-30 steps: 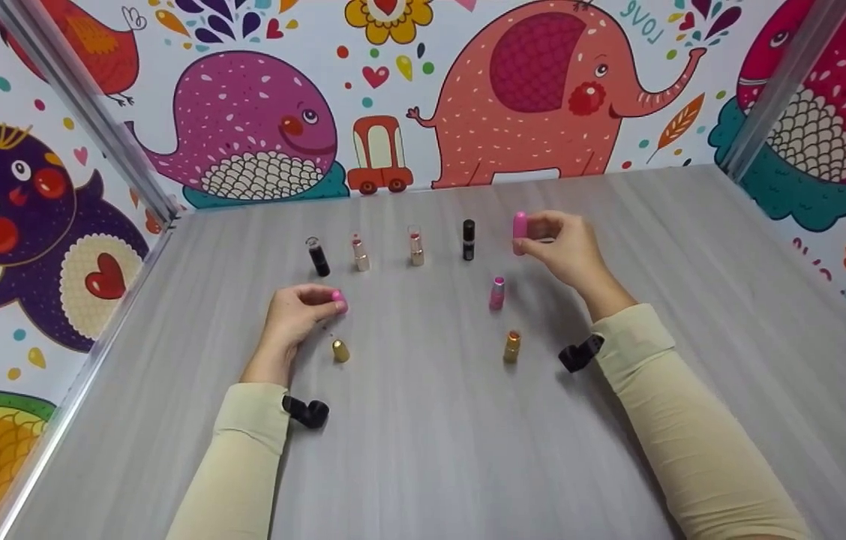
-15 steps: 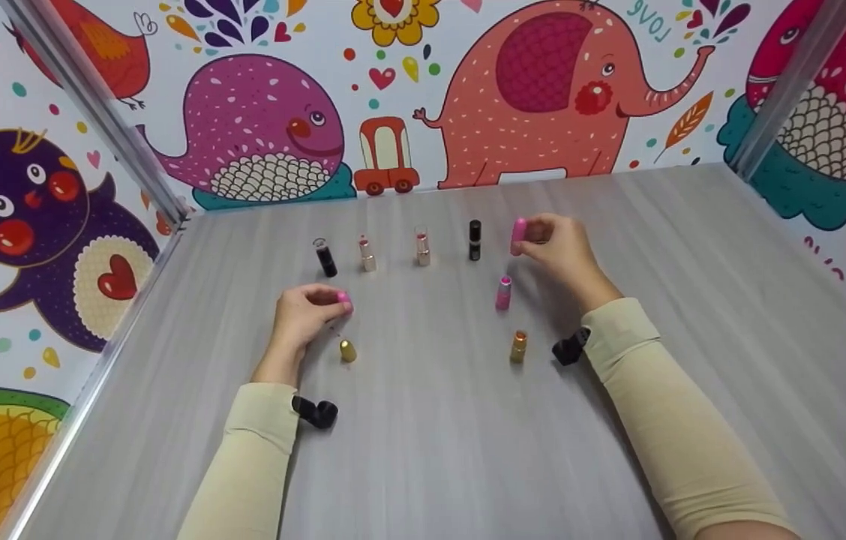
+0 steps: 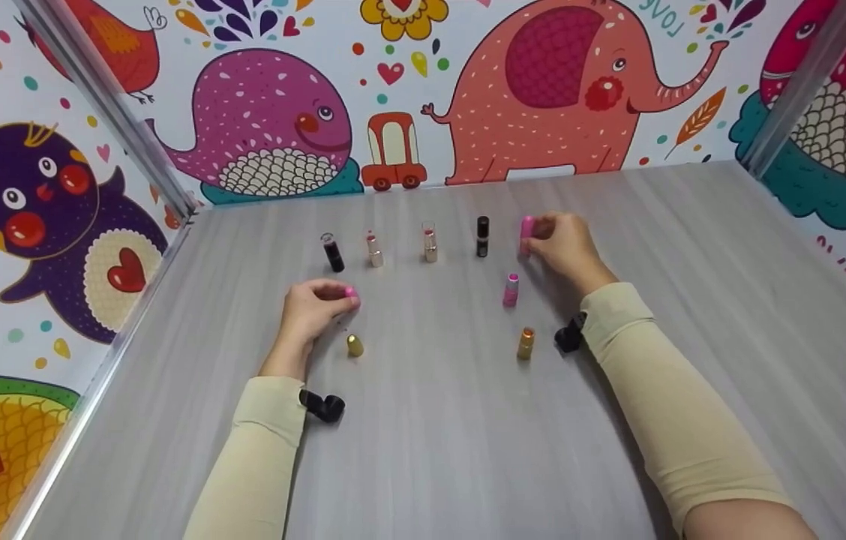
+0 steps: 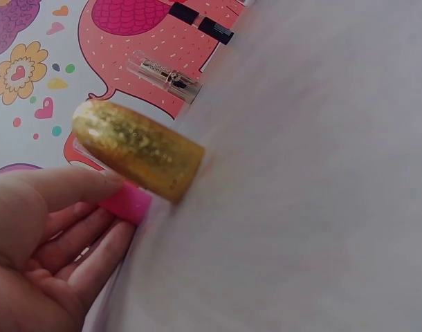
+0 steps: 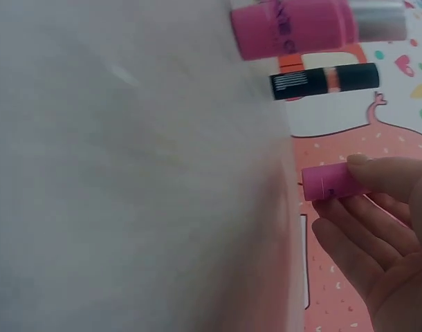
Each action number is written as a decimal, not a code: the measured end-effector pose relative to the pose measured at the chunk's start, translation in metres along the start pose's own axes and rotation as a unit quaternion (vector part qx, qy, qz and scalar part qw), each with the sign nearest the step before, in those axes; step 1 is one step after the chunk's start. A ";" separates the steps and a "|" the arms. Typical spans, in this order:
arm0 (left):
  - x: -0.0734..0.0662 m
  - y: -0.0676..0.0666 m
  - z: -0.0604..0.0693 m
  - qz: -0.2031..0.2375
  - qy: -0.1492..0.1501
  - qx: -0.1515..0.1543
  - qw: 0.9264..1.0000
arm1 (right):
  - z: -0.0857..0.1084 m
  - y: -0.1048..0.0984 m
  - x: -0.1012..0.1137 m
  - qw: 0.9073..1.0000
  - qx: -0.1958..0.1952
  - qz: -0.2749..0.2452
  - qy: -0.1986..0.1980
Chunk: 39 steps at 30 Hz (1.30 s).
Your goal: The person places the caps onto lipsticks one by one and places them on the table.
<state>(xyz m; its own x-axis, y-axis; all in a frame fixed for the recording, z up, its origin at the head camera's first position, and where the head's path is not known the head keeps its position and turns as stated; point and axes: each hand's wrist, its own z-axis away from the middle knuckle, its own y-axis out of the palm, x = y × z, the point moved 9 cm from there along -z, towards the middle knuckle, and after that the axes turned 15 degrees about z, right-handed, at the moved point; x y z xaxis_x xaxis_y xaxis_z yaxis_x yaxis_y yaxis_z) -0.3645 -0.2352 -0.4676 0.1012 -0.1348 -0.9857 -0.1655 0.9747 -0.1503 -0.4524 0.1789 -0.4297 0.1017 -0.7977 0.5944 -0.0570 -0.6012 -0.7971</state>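
My left hand (image 3: 310, 309) pinches a small pink lipstick cap (image 4: 131, 203) between thumb and fingers, low over the table. Just nearer to me stands a gold lipstick cap (image 3: 355, 346), large in the left wrist view. Further back on the right, my right hand (image 3: 567, 244) holds a pink lipstick tube (image 5: 328, 182) upright by its upper part. Whether its base touches the table I cannot tell. An uncapped pink lipstick (image 3: 511, 290) stands in front of the right hand, and an uncapped gold lipstick (image 3: 526, 343) stands nearer still.
Along the back stand a black lipstick with a clear top (image 3: 332, 253), a pale gold lipstick (image 3: 374, 250), another with a clear cap (image 3: 430, 245), and a black tube (image 3: 482, 237). A cartoon-printed wall (image 3: 280, 120) bounds the grey table (image 3: 423, 420).
The head view has shifted slightly. My right hand and forearm have moved a little left with the pink tube, which tilted and is upright again. The left hand keeps its grip on the pink cap.
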 end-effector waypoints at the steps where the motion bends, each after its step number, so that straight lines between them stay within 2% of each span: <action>1: 0.000 0.000 0.000 -0.002 0.001 0.001 1.000 | -0.002 0.001 0.000 1.000 0.002 0.002 0.002; 7: -0.004 0.001 0.000 -0.011 0.016 0.001 1.000 | -0.008 0.004 -0.004 1.000 0.013 0.010 0.018; 13: -0.003 0.001 0.000 -0.007 0.013 0.000 1.000 | -0.010 0.004 -0.006 0.999 0.020 0.002 0.038; 23: -0.002 0.001 -0.002 -0.012 0.018 -0.002 1.000 | -0.009 0.005 -0.009 0.999 0.035 -0.002 0.038; 30: -0.001 0.000 -0.001 -0.010 0.016 0.002 1.000 | -0.002 -0.003 -0.020 0.998 0.049 -0.013 0.035; 39: 0.000 0.001 -0.002 -0.008 0.015 0.006 1.000 | 0.010 -0.021 -0.030 0.995 0.092 0.024 0.038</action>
<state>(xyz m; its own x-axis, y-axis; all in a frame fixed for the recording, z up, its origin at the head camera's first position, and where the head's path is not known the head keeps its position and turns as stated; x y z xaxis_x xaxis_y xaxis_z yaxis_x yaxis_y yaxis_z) -0.3662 -0.2346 -0.4674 0.0745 -0.1551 -0.9851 -0.1522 0.9745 -0.1649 -0.4444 0.2159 -0.4320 0.0266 -0.8308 0.5559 0.1234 -0.5491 -0.8266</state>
